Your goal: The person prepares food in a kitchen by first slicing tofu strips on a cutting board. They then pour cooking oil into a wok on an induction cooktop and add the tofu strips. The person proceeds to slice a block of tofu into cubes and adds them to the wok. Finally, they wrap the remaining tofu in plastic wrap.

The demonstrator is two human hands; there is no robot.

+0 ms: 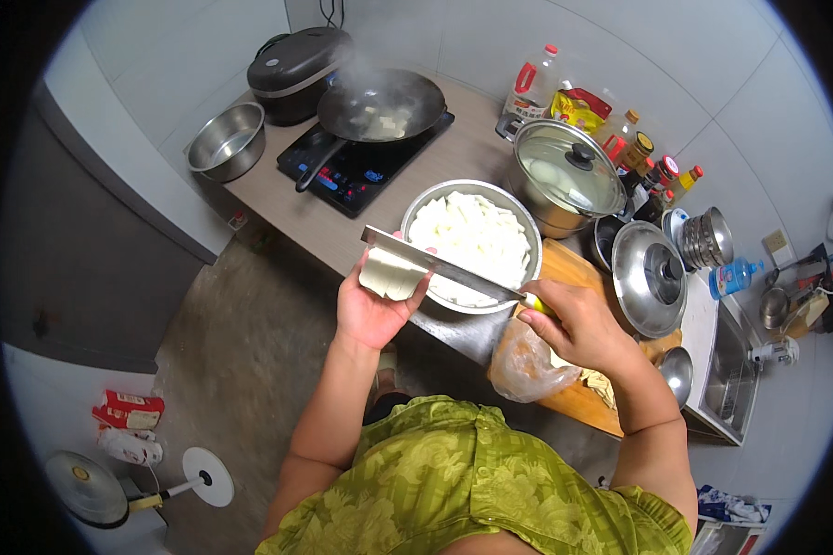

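My left hand (371, 316) holds a white block of what looks like tofu (391, 274) in its upturned palm, with cut lines showing on the near face. In my right hand (576, 322) is a kitchen knife (451, 269) with a yellow and white handle. Its blade lies across the top of the block, reaching past it to the left. Just beyond both hands, a round metal basin (533, 239) on the counter is heaped with cut white pieces (468, 222). Part of the basin's near rim is hidden behind the blade.
A steaming wok (416, 104) with pale pieces inside sits on a lit induction cooktop (361, 187). A lidded pot (548, 187) stands right of the basin. The wooden cutting board (579, 409) carries a plastic bag (527, 364). Further right are a pan lid (642, 277) and the sink (725, 374).
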